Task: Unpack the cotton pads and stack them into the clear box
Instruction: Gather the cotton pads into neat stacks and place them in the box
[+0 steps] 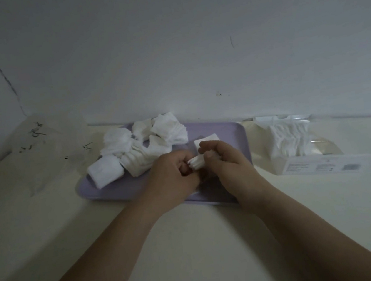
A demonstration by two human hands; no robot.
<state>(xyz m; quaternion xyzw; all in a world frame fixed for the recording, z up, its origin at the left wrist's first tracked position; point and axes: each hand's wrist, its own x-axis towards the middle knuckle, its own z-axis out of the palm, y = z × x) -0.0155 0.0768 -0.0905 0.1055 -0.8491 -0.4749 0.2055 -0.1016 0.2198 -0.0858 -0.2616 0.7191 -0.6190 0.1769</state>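
Far left on the pale surface: one crumpled clear wrapper, black marks on it too blurred to read. Next, one lilac tray, heaped on its left half with white cotton pads in some six loose bundles, too merged for a sure count. Over the tray's near edge, two bare forearms meeting: left grip curled, pinching one end of a small stack of pads; right grip pinching the other end between thumb and fingers. Just behind the right grip, one further short stack lying on the tray. Right of the tray, apart from it, one clear box, with a row of pads standing on edge inside. At its near side, one white label with small print and a square code, not legible.
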